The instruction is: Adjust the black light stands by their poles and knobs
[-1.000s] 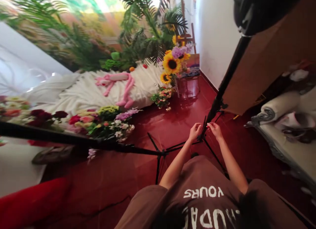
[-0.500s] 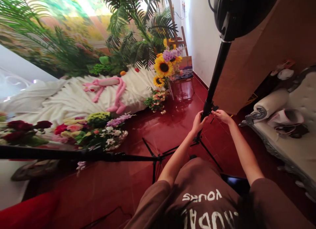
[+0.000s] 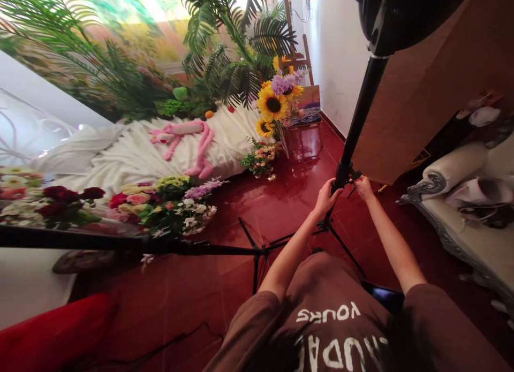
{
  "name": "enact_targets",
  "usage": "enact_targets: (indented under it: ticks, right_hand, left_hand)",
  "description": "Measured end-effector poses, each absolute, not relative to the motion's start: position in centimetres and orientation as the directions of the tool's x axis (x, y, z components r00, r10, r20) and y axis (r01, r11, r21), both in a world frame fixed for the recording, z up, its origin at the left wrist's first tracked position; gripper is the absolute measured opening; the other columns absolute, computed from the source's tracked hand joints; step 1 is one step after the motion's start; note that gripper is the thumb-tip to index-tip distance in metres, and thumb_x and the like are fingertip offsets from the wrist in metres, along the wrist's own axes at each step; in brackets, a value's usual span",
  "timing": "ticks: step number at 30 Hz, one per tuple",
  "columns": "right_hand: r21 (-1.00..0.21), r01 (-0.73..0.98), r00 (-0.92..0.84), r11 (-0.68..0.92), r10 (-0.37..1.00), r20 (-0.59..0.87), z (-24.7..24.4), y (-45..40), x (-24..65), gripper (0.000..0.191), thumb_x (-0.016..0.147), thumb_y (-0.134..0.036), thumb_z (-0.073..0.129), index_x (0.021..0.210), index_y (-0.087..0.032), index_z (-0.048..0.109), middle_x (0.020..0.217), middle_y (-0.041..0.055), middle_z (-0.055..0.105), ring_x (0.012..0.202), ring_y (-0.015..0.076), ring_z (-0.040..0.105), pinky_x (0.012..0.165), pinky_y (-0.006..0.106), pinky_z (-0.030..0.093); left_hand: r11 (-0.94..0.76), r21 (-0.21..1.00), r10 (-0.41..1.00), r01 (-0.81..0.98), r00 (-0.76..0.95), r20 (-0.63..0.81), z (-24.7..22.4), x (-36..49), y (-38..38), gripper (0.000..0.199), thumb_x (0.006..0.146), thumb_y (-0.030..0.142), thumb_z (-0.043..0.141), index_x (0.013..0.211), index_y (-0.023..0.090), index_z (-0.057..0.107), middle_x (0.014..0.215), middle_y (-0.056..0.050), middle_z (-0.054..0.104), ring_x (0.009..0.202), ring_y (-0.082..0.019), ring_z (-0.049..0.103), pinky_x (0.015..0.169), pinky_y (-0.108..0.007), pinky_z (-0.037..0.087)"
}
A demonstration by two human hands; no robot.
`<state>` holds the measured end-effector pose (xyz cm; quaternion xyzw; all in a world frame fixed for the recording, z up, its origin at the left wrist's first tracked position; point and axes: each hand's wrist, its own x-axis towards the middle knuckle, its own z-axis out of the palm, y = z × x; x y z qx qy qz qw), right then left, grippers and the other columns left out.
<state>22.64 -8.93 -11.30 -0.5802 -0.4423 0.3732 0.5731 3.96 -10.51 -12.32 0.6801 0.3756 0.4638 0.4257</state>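
Note:
A black light stand (image 3: 360,109) rises in front of me, with a large dark lamp head (image 3: 401,19) at its top, partly cut off by the frame. My left hand (image 3: 326,199) is wrapped round the pole just under its clamp collar. On the right side of that collar, the fingers of my right hand (image 3: 363,189) pinch the black locking knob (image 3: 355,175). The stand's spread legs (image 3: 346,249) rest on the red tiled floor near my feet.
A second black stand (image 3: 168,247) crosses the left side. Artificial flowers (image 3: 172,206) edge a white draped bed (image 3: 116,158) bearing a pink plush toy (image 3: 201,142). Sunflowers (image 3: 273,105) stand by an easel. A cream sofa (image 3: 461,217) is right; a cable (image 3: 180,337) lies on the floor.
The view has shifted slightly, so the room appears a little further right. Both hands keep their places on the stand's collar and knob.

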Motion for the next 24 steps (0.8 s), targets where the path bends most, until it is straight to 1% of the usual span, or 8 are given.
enact_targets:
  ticks: [4,7,10,12,17,19,21,24]
  right_hand:
    - [-0.987,0.150,0.416,0.056,0.902,0.115,-12.2,-10.1,22.2,0.030,0.066,-0.033,0.063,0.045,-0.021,0.046,0.076,0.0033,0.066,0.086,0.0199,0.062,0.086,0.036,0.048]
    - [-0.986,0.165,0.400,0.022,0.912,0.087,-12.5,-11.8,22.1,0.021,0.065,-0.032,0.063,0.050,-0.020,0.054,0.081,0.0051,0.068,0.089,0.0218,0.063,0.088,0.038,0.048]
    - [-0.987,0.157,0.327,-0.012,0.944,0.041,-12.6,-13.5,21.5,0.018,0.066,-0.037,0.065,0.060,-0.020,0.062,0.082,0.0060,0.069,0.085,0.0214,0.063,0.084,0.038,0.050]
    - [-0.983,0.186,0.324,0.001,0.944,0.063,-12.5,-14.6,20.9,0.022,0.068,-0.042,0.066,0.071,-0.020,0.064,0.086,0.0066,0.069,0.082,0.0199,0.063,0.081,0.036,0.051]
    - [-0.957,0.275,0.364,0.093,0.911,0.193,-10.7,-15.9,19.9,0.049,0.077,-0.050,0.065,0.117,-0.023,0.058,0.124,0.0109,0.061,0.089,0.0180,0.062,0.073,0.030,0.053]
    - [-0.929,0.348,0.301,0.130,0.922,0.242,-9.8,-16.0,19.9,0.047,0.087,-0.051,0.056,0.126,-0.024,0.057,0.132,0.0119,0.057,0.097,0.0197,0.062,0.076,0.031,0.053]
    - [-0.896,0.416,0.238,0.157,0.932,0.274,-9.1,-15.9,20.1,0.046,0.094,-0.051,0.046,0.128,-0.024,0.058,0.133,0.0120,0.058,0.105,0.0217,0.060,0.083,0.034,0.053]
    - [-0.859,0.479,0.193,0.181,0.933,0.304,-8.8,-15.5,20.6,0.049,0.097,-0.054,0.036,0.128,-0.024,0.060,0.133,0.0109,0.059,0.118,0.0233,0.056,0.094,0.037,0.049]
  left_hand:
    - [-0.361,0.927,0.900,0.106,0.301,0.316,-12.2,3.9,-10.6,0.047,0.086,0.042,0.063,0.126,0.020,0.054,0.120,-0.012,0.065,0.111,-0.024,0.063,0.099,-0.038,0.048]
    - [-0.352,0.933,0.900,0.072,0.299,0.316,-11.6,4.0,-10.8,0.045,0.088,0.042,0.060,0.126,0.020,0.053,0.121,-0.012,0.065,0.109,-0.022,0.063,0.099,-0.036,0.047]
    - [-0.348,0.936,0.909,0.061,0.265,0.321,-10.8,4.3,-10.8,0.036,0.090,0.041,0.057,0.120,0.021,0.056,0.117,-0.011,0.067,0.106,-0.021,0.064,0.097,-0.034,0.048]
    - [-0.359,0.929,0.911,0.088,0.250,0.328,-10.3,4.4,-10.6,0.031,0.090,0.041,0.057,0.115,0.022,0.057,0.110,-0.009,0.068,0.100,-0.020,0.065,0.092,-0.033,0.049]
    - [-0.407,0.909,0.893,0.091,0.247,0.375,-7.6,5.0,-9.7,0.030,0.089,0.042,0.059,0.111,0.022,0.056,0.101,-0.007,0.068,0.090,-0.017,0.066,0.083,-0.029,0.050]
    - [-0.428,0.902,0.887,0.052,0.213,0.409,-5.6,5.5,-9.4,0.032,0.090,0.044,0.057,0.114,0.022,0.054,0.097,-0.005,0.068,0.085,-0.014,0.065,0.078,-0.026,0.049]
    - [-0.458,0.889,0.874,0.007,0.188,0.449,-3.3,6.1,-9.0,0.035,0.092,0.046,0.054,0.117,0.022,0.051,0.090,-0.002,0.066,0.077,-0.011,0.063,0.073,-0.023,0.047]
    - [-0.490,0.869,0.848,-0.063,0.195,0.493,-0.2,6.8,-8.5,0.036,0.095,0.050,0.048,0.117,0.022,0.051,0.080,0.001,0.063,0.068,-0.008,0.058,0.066,-0.020,0.044]
